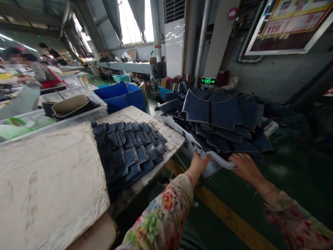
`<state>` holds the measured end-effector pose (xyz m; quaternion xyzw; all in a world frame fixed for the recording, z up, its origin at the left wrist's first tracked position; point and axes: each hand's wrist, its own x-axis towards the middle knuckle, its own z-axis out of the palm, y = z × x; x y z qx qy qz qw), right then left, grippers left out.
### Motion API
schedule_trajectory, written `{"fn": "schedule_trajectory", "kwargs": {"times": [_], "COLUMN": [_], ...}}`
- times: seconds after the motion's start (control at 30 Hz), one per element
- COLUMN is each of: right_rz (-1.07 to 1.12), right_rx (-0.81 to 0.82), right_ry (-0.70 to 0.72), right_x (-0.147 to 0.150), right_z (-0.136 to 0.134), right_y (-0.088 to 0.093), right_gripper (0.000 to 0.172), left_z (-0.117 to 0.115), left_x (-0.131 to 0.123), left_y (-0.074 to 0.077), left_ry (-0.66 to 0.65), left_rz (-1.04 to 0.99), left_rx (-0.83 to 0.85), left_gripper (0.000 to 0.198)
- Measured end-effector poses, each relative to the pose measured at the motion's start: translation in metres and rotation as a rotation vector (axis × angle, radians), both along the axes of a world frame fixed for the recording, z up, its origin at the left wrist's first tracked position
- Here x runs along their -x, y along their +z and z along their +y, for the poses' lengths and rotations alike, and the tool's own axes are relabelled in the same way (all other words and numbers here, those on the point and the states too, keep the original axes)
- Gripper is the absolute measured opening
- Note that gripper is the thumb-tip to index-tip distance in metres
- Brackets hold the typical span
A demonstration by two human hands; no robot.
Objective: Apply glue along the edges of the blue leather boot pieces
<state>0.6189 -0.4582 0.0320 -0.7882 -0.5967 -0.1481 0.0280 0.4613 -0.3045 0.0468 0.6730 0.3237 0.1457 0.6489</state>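
A white plastic crate (224, 161) stands at the right, heaped above its rim with dark blue cut pieces (213, 109) that look like leather or coated fabric. My left hand (198, 163) is closed on the crate's near side, thumb up at the rim. Further right, my right hand (244, 167) grips the same rim near its corner, with the fingers partly hidden behind it. On the worn white tabletop (173, 137) to the left lie overlapping rows of smaller dark blue pieces (132, 149).
A pale, frayed board (49, 187) covers the near left. Behind it are a white bin (100, 113) and a blue bin (121, 95). A person (48, 74) works at a table far left. A yellow line (229, 215) crosses the green floor below my arms.
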Motion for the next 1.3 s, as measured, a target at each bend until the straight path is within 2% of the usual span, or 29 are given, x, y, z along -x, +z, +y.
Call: {"fn": "schedule_trajectory", "kwargs": {"times": [0.07,0.17,0.33,0.43,0.53,0.63,0.73,0.8,0.87,0.93,1.03,1.17,1.3], "right_rz": [-0.001,-0.022,-0.047,-0.051,-0.051,-0.07,-0.089,-0.093,-0.099,-0.102,-0.101,-0.109,-0.115], "right_rx": [0.005,0.032,0.072,0.09,0.1,0.077,0.033,0.018,0.005,-0.007,-0.014,-0.027,-0.029], "right_ry": [-0.01,-0.065,-0.155,-0.196,-0.23,-0.249,-0.261,-0.266,-0.269,-0.27,-0.27,-0.268,-0.276], "right_x": [0.007,0.02,0.047,0.066,0.085,0.103,0.117,0.124,0.129,0.133,0.136,0.138,0.138], "right_z": [0.0,0.0,-0.003,-0.008,-0.014,-0.018,-0.021,-0.023,-0.023,-0.023,-0.02,-0.017,-0.015], "right_y": [0.001,0.001,0.0,0.001,0.001,0.0,-0.003,-0.004,-0.005,-0.005,-0.003,-0.001,0.0], "right_gripper": [0.01,0.01,0.01,0.006,0.005,0.009,0.011,0.011,0.012,0.012,0.011,0.012,0.012], "left_z": [-0.011,-0.027,-0.028,-0.028,-0.035,-0.047,-0.064,-0.076,-0.084,-0.087,-0.084,-0.079,-0.083], "left_x": [-0.016,-0.023,-0.014,-0.005,0.008,0.036,0.087,0.13,0.17,0.2,0.218,0.219,0.222], "left_y": [-0.003,-0.007,-0.023,-0.033,-0.036,-0.036,-0.042,-0.051,-0.057,-0.058,-0.051,-0.047,-0.056], "left_ry": [0.017,0.037,0.054,0.023,-0.011,-0.086,-0.234,-0.468,-0.734,-0.855,-0.79,-0.638,-0.678], "left_rz": [-0.008,0.016,0.037,-0.032,-0.069,-0.178,-0.158,-0.005,0.142,0.238,0.258,0.246,0.286], "left_rx": [0.024,0.052,0.079,0.087,0.102,0.049,-0.084,-0.114,-0.109,-0.127,-0.202,-0.276,-0.251], "left_gripper": [0.068,0.061,0.039,0.037,0.04,0.046,0.061,0.065,0.058,0.046,0.038,0.038,0.038]}}
